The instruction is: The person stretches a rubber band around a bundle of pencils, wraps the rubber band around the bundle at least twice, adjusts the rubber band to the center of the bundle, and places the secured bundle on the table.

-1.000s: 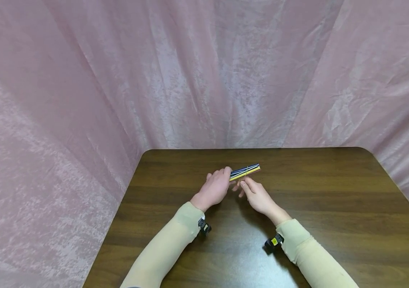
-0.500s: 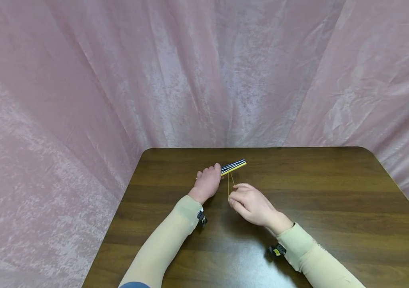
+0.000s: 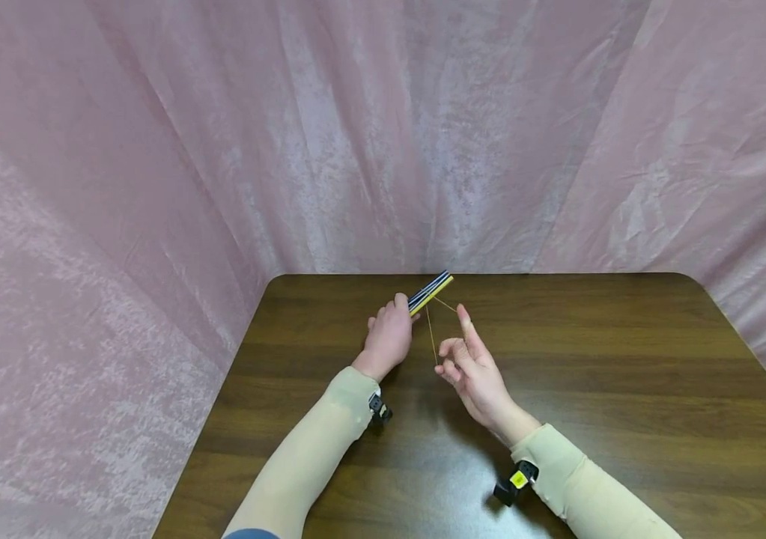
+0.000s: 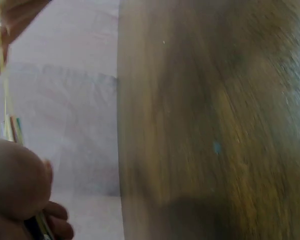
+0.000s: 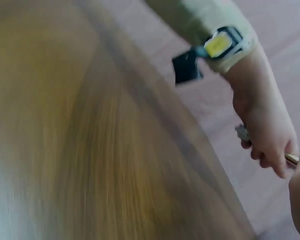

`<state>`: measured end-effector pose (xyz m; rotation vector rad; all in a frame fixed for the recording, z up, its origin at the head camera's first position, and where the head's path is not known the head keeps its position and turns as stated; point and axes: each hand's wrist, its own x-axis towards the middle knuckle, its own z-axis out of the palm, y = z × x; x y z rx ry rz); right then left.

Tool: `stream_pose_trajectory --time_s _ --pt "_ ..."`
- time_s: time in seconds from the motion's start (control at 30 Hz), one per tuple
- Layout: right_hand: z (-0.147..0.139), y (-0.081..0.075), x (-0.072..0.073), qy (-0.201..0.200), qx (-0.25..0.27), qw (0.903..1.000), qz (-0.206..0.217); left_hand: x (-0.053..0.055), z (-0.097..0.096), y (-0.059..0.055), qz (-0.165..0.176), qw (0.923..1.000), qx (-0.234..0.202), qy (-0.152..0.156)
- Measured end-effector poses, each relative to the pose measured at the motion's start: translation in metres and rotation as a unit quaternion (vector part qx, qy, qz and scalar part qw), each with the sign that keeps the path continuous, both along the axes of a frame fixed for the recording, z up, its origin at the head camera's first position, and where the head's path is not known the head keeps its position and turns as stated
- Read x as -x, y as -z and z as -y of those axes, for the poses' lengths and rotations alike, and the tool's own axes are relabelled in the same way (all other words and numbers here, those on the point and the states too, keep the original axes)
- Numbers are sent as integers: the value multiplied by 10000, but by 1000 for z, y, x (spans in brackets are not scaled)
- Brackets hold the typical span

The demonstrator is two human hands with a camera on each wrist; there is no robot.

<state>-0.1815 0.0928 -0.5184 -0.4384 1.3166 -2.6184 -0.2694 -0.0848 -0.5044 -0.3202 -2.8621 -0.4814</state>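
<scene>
My left hand [image 3: 388, 338] grips a bundle of slim pencils [image 3: 431, 293], blue, white and yellow, whose far ends slant up and right beyond the thumb. A thin yellowish rubber band [image 3: 431, 334] runs from the bundle to my right hand [image 3: 480, 380], stretched into two strands. One strand reaches the raised index fingertip; the other goes to the curled lower fingers. In the left wrist view the rubber band [image 4: 6, 92] pulls taut past the pencil tips [image 4: 12, 127]. From the right wrist, the other end of the bundle [image 5: 242, 132] pokes out behind the left hand [image 5: 267, 117].
Both hands are above a brown wood-grain table [image 3: 625, 389] with rounded far corners. A pink velvety curtain [image 3: 383, 150] hangs behind and at the sides. Small black cameras are strapped to both wrists, the right one [image 3: 516, 483] with a yellow label.
My right hand has drawn the rubber band away from the bundle, then raised its index finger, spreading the strands apart. The left hand has shifted slightly left and tilted the pencils more steeply.
</scene>
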Motion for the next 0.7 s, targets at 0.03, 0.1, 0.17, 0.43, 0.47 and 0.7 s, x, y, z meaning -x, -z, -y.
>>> stream_pose_trajectory --time_s 0.03,0.1,0.17,0.43,0.47,0.7 --pt "0 -1 1 -48 385 9988 314 0 -1 0 -120 9999 -62 0" --pt "0 -3 3 -101 1155 9889 931 0 -3 0 -340 9994 -105 42" --pt "-2 -6 7 -102 1844 9721 1443 0 -3 3 -501 9984 33 275" --pt "-30 -7 22 -116 1850 9699 1579 -9 2 12 -653 9776 833 1818" --pt "-33 -6 22 -42 1571 9772 1429 -10 3 13 -680 9749 983 1878" --pt "-36 -1 23 1054 -1388 9838 418 -15 6 11 -1013 9523 1913 2153"
